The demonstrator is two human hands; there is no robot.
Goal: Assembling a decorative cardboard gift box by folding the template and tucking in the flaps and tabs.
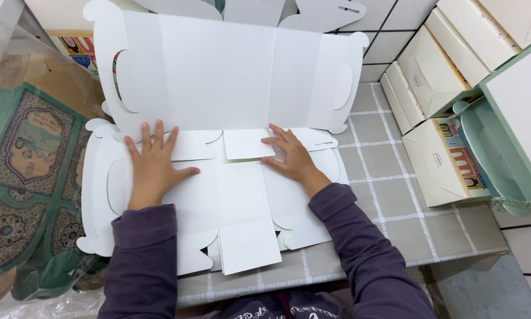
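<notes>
While both palms lie flat with fingers spread and no grip closed on anything, the left hand and the right hand press down on a white die-cut cardboard sheet. It sits unfolded in the middle of the frame, its far half tilted upward, its near half resting on a grey checked desk. Folded white boxes are stacked at the upper right. Patterned green printed sheets in clear plastic fill the left edge.
</notes>
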